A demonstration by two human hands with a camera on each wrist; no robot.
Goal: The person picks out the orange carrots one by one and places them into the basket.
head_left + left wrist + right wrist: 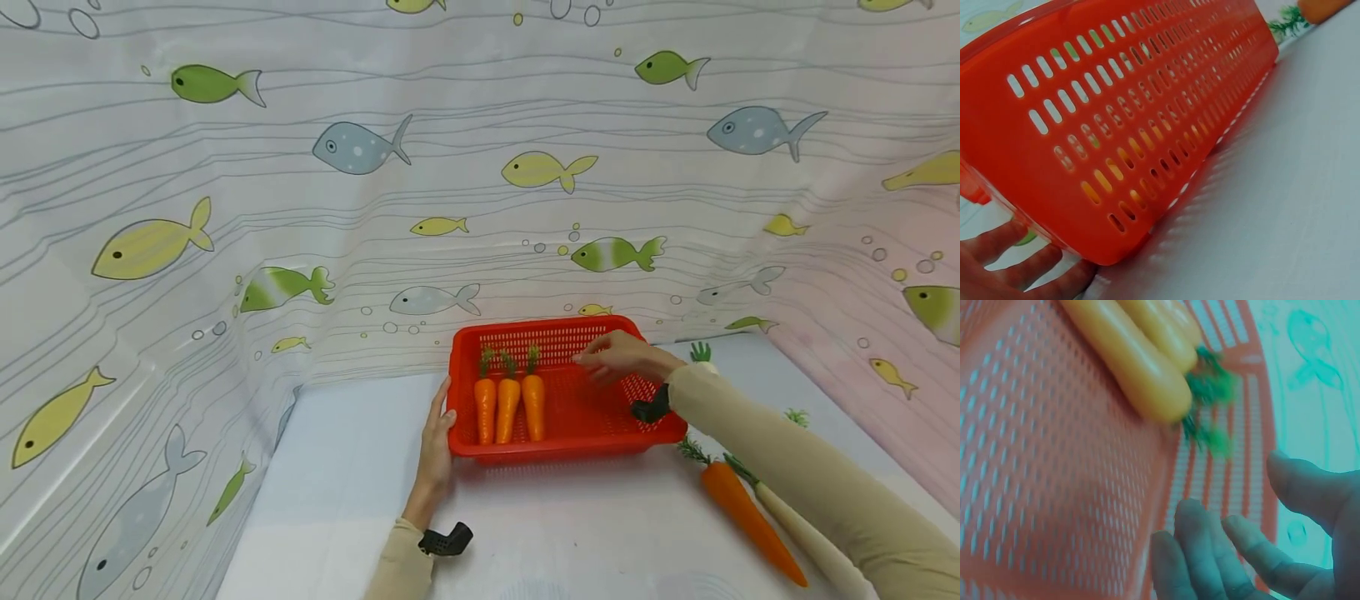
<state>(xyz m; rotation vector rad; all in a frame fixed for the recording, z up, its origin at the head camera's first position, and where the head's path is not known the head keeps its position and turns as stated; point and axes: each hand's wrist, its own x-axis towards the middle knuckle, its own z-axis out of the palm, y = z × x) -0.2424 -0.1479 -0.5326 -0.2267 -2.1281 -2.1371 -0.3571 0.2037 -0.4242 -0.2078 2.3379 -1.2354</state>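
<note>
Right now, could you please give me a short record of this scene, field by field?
Container: red basket, perforated, on the white table
Contents: three carrots side by side at its left end, green tops toward the back wall
Left hand: fingers straight, resting against the basket's left side
Right hand: open, holding nothing, above the basket's right half
Outside the basket: one carrot and a white radish on the table to its right, beside the right sleeve
Backdrop: fish-print curtain
</note>
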